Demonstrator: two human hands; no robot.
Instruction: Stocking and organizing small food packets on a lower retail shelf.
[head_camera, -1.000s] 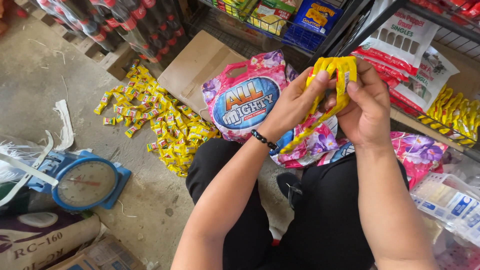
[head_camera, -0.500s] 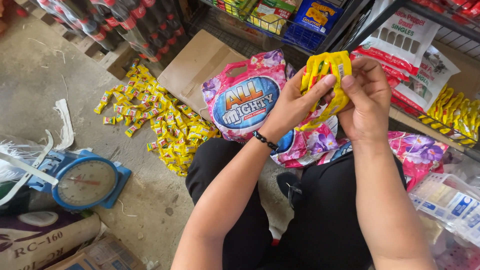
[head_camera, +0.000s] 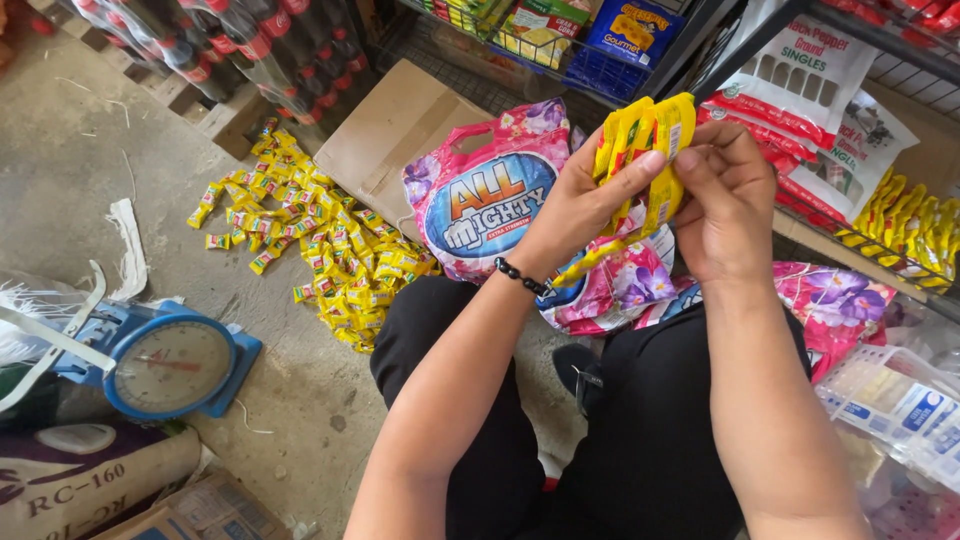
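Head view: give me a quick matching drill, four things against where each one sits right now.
Things:
1. strip of yellow sachets
2. pile of yellow sachets
3. blue weighing scale
4. pink detergent bag

Places:
A. on the concrete floor at lower left
B. held up between the left hand and right hand
C. leaning against the flattened cardboard box, behind the left wrist
D. scattered on the floor beside the dark bottles

Pairs: 1-B, 2-D, 3-A, 4-C
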